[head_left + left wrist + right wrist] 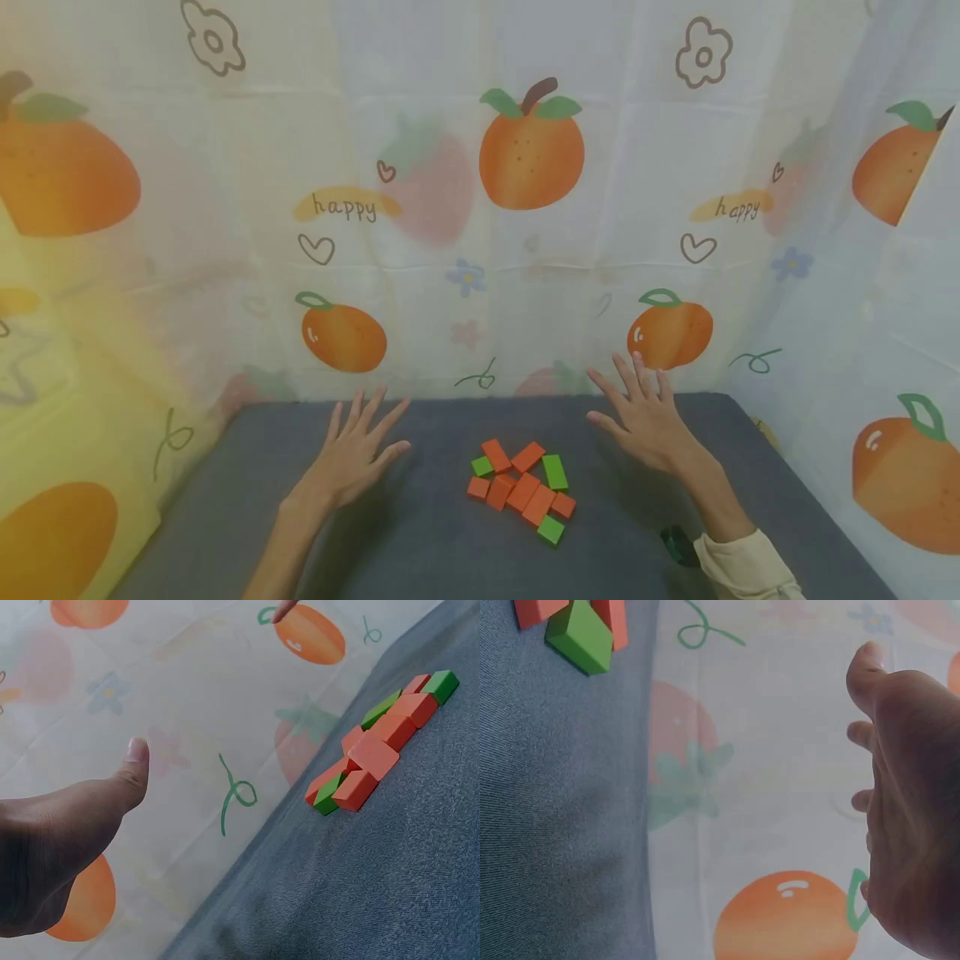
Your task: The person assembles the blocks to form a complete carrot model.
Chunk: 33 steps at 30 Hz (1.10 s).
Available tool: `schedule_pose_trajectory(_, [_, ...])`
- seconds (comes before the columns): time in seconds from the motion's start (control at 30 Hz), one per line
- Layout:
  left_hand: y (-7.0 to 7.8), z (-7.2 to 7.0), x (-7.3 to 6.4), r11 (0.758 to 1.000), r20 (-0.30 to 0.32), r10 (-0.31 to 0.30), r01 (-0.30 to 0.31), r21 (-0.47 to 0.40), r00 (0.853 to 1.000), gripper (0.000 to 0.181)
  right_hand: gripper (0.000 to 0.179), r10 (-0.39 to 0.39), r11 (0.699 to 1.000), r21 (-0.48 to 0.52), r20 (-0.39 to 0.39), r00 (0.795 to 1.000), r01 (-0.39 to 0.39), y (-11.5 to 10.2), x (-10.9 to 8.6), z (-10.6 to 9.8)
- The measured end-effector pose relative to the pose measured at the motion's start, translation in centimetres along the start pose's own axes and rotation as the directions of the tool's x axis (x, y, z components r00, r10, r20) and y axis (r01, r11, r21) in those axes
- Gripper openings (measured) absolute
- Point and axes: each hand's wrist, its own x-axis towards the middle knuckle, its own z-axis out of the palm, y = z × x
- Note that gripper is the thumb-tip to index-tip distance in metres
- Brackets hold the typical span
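Several orange and green blocks lie in a loose cluster on the grey cloth, among them an orange block [522, 492], a green block [555, 472] at the right and another green block [551, 531] at the near end. To the left of the cluster my left hand [358, 454] is held over the cloth, fingers spread and holding nothing. My right hand [647, 421] hovers to the right of the blocks, its fingers also spread with nothing in them. In the left wrist view an orange block [374, 754] leans on its neighbours. The right wrist view catches a green block [581, 639] at its top left.
A grey cloth [420, 550] covers the table. Behind it and along both sides hangs a pale curtain [540, 308] printed with fruit. A small dark object [679, 546] shows beside the right sleeve [746, 567].
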Motion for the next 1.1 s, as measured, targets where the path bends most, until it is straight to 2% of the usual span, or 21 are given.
schedule_pose_trajectory(0.2, [0.0, 0.9, 0.1, 1.0, 0.005, 0.012, -0.012, -0.007, 1.0, 0.067, 0.075, -0.009, 1.0, 0.012, 0.016, 1.0, 0.009, -0.5, -0.7, -0.1])
schedule_pose_trajectory(0.33, [0.1, 2.5, 0.5, 0.999, 0.022, 0.025, -0.024, -0.037, 0.999, 0.071, 0.074, -0.042, 0.997, 0.072, 0.065, 0.997, 0.037, -1.4, -1.4, 0.0])
schedule_pose_trajectory(0.4, [0.5, 3.5, 0.9, 0.998, 0.042, 0.032, -0.03, -0.053, 0.999, 0.072, 0.07, -0.09, 0.989, 0.122, 0.094, 0.992, 0.078, -2.0, -1.8, 0.2])
schedule_pose_trajectory(0.47, [1.2, 4.5, 1.5, 0.997, 0.068, 0.038, -0.033, -0.076, 0.997, 0.069, 0.064, -0.157, 0.976, 0.174, 0.126, 0.98, 0.134, -2.7, -2.1, 0.5])
schedule_pose_trajectory(0.57, [2.6, 6.1, 2.8, 0.996, 0.086, 0.057, -0.051, -0.078, 0.995, 0.061, 0.054, -0.255, 0.947, 0.243, 0.177, 0.951, 0.208, -3.8, -2.4, 1.5])
schedule_pose_trajectory(0.67, [4.2, 7.9, 4.2, 0.992, 0.057, 0.094, -0.089, -0.086, 0.994, 0.053, 0.046, -0.298, 0.934, 0.27, 0.226, 0.928, 0.234, -5.2, -2.5, 2.8])
schedule_pose_trajectory(0.8, [5.7, 9.6, 5.8, 0.985, -0.01, 0.141, -0.141, -0.102, 0.99, 0.046, 0.043, -0.309, 0.942, 0.216, 0.251, 0.917, 0.259, -7.3, -2.6, 4.7])
schedule_pose_trajectory(0.87, [6.3, 10.0, 6.6, 0.983, -0.007, 0.149, -0.148, -0.105, 0.989, 0.045, 0.041, -0.321, 0.943, 0.166, 0.234, 0.918, 0.287, -8.1, -2.6, 5.6])
schedule_pose_trajectory(1.0, [7.1, 10.2, 7.9, 0.987, 0.105, 0.142, -0.133, -0.088, 0.984, 0.051, 0.036, -0.309, 0.951, 0.069, 0.2, 0.93, 0.301, -9.2, -2.6, 7.1])
schedule_pose_trajectory(1.1, [7.5, 10.4, 8.3, 0.989, 0.179, 0.14, -0.129, -0.069, 0.974, 0.056, 0.04, -0.257, 0.966, 0.009, 0.193, 0.947, 0.26, -9.9, -3.0, 7.7])
